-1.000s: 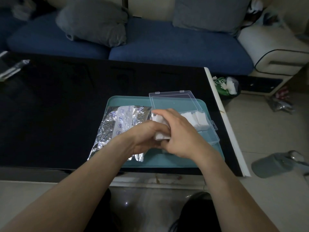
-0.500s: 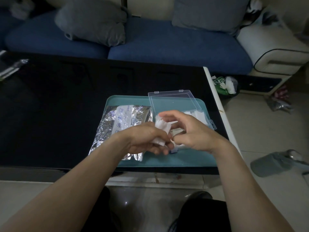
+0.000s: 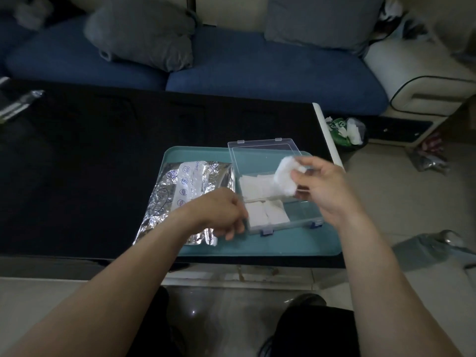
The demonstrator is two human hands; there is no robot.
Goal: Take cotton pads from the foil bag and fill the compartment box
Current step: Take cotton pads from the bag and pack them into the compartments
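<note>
A silver foil bag [image 3: 180,194] lies on the left half of a teal tray [image 3: 257,243]. To its right stands the clear compartment box [image 3: 301,220] with its lid [image 3: 262,155] folded back; white cotton pads [image 3: 265,212] fill its left compartments. My right hand [image 3: 322,186] hovers over the box's right side and pinches a small stack of cotton pads [image 3: 284,177]. My left hand [image 3: 219,212] hangs over the bag's near right corner, beside the box's left wall, fingers loosely curled and holding nothing.
The tray sits at the near right corner of a black table [image 3: 103,163]. A blue sofa [image 3: 231,65] with grey cushions runs behind it. A small bin with wrappers [image 3: 345,132] and a grey toppled container [image 3: 432,246] stand on the floor to the right.
Both hands were together over the box holding pads. Now my right hand has moved right and up with the pads, and my left hand has let go and drawn back toward the bag.
</note>
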